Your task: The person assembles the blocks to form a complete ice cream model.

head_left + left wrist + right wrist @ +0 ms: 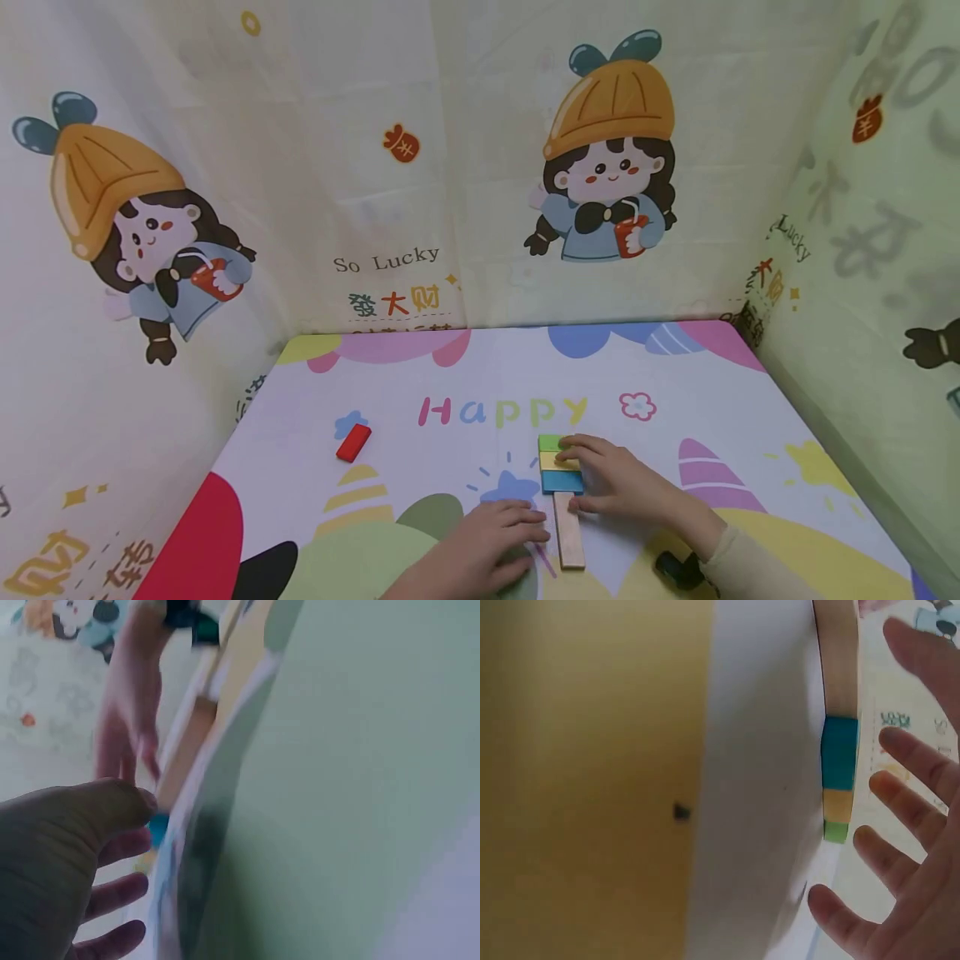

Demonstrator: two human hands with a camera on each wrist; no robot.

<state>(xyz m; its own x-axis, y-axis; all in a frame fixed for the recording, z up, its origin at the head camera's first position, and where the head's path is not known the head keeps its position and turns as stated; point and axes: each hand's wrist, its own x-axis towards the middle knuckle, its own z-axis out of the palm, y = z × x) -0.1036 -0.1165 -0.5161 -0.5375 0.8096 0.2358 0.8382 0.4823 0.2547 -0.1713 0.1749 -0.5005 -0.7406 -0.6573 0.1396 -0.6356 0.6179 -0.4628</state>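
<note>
Green (550, 442), yellow (549, 461) and blue (561, 482) blocks lie against one another in a short column on the table. A plain wooden block (570, 533) extends from the blue one towards the person. Over the right side of the column is my right hand (626, 483); its fingers (904, 806) look spread and apart from the blocks in the right wrist view. My left hand (491, 546) is left of the wooden block, fingers loosely bent with nothing in them. In the left wrist view, its thumb (112, 806) partly covers the blue block.
A red block (354, 442) lies apart, towards the left of the table. The table (480, 367) carries a printed cloth with coloured shapes. Printed curtains (480, 167) hang behind it and on both sides. A small black device (678, 571) sits at the right wrist.
</note>
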